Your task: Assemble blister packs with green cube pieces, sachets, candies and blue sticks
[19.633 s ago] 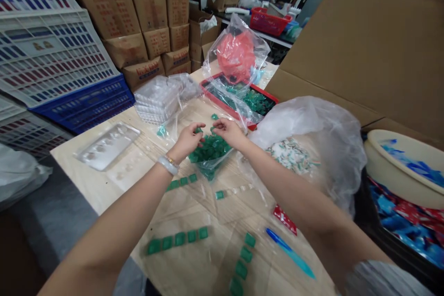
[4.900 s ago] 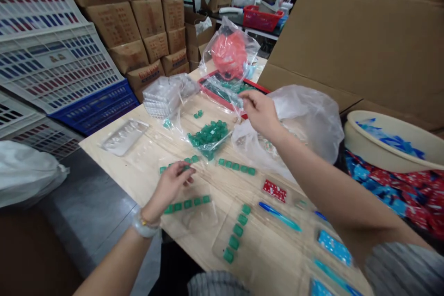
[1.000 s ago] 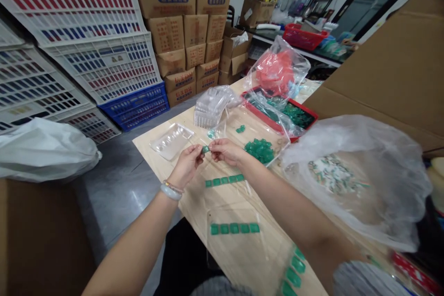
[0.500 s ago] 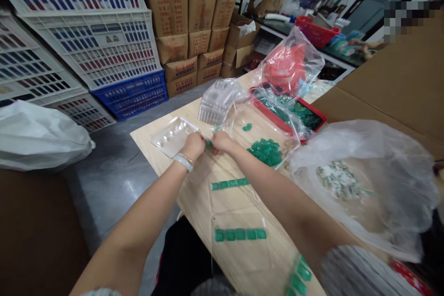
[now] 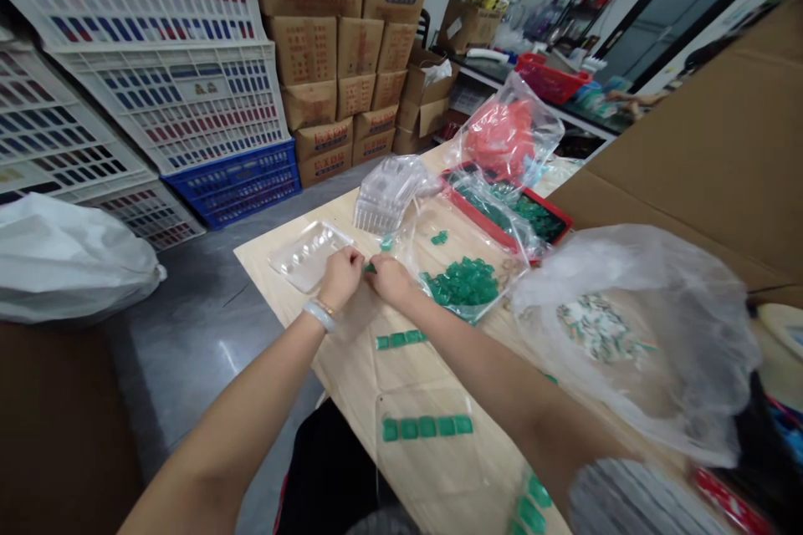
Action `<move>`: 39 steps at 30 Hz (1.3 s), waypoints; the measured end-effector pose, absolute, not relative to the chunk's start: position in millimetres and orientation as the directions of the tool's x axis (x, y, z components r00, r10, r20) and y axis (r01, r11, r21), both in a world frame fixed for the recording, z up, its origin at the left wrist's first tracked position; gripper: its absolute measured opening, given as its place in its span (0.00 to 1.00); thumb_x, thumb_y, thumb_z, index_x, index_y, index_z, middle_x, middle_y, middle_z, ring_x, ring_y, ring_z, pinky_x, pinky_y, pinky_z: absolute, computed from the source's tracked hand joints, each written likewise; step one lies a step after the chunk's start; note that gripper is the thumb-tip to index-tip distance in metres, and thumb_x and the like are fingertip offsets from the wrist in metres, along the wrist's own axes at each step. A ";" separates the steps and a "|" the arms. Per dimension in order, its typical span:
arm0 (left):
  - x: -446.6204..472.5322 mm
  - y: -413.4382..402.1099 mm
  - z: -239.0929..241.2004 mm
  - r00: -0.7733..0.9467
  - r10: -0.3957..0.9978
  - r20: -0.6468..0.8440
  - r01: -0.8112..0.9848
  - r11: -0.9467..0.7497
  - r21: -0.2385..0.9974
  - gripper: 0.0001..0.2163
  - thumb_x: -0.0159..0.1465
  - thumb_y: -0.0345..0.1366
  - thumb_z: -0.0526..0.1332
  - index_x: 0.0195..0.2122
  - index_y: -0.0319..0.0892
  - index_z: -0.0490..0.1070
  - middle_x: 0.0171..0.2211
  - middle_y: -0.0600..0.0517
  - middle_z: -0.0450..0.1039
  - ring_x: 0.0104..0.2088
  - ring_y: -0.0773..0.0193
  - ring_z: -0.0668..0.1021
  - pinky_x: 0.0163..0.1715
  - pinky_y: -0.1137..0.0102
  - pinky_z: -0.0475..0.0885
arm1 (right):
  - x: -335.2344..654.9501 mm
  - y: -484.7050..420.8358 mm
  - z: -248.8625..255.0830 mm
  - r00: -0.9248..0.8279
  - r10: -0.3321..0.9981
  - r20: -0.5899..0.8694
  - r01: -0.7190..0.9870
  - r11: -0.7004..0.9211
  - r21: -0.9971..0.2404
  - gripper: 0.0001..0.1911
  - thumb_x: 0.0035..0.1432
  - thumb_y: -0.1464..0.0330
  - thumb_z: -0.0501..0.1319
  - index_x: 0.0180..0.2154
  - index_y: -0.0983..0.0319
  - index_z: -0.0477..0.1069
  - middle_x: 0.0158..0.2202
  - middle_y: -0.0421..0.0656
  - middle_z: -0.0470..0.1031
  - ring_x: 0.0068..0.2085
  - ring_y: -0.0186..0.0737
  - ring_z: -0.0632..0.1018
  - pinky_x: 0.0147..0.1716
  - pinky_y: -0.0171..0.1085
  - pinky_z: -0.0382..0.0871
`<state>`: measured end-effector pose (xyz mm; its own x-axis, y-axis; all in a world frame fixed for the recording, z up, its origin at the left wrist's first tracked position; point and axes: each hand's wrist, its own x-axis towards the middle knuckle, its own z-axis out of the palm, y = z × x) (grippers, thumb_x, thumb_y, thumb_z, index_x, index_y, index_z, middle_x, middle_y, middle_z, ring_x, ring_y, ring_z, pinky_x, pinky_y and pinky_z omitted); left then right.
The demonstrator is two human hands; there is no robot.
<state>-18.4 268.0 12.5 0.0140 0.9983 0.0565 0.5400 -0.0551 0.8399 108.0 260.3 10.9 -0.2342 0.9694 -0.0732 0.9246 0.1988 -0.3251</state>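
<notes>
In the head view my left hand [image 5: 342, 276] and my right hand [image 5: 391, 279] meet above the wooden table. Their fingertips are pinched together around a small green square piece [image 5: 369, 267], most of which they hide. Just beyond my left hand lies a clear plastic tray [image 5: 294, 261] with a row of molded slots. To the right of my right hand, a heap of similar green pieces [image 5: 467, 282] rests on clear plastic. Closer to me, a row of green squares [image 5: 427, 427] sits in a clear tray, with another row [image 5: 399, 339] behind it, partly covered by my right forearm.
Stacked clear trays [image 5: 384, 194] stand at the table's far side. Behind the heap is a red-rimmed tray [image 5: 477, 216] of green pieces, near a bag of red pieces [image 5: 502, 138]. A plastic bag with scraps [image 5: 677, 301] is at right. Crates [image 5: 176, 92] and cartons [image 5: 323, 150] line the left.
The view has shifted slightly, so the background sits lower. My hands stay together at the green piece, their fingers having turned a little around it.
</notes>
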 end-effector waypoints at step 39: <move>94.2 258.9 41.3 0.443 0.885 0.144 0.416 -0.345 0.842 0.15 0.55 0.25 0.48 0.37 0.38 0.72 0.28 0.51 0.72 0.30 0.67 0.73 0.34 0.73 0.67 | 238.3 231.5 57.5 -0.055 0.936 -0.348 -0.200 -0.352 -0.914 0.08 0.40 0.77 0.61 0.26 0.65 0.64 0.18 0.37 0.71 0.22 0.32 0.75 0.26 0.32 0.71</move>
<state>94.2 258.9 41.3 0.4426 0.8851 0.1439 0.4155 -0.3446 0.8418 238.3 231.5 57.5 -0.0550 0.9357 -0.3485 -0.2005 -0.3522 -0.9142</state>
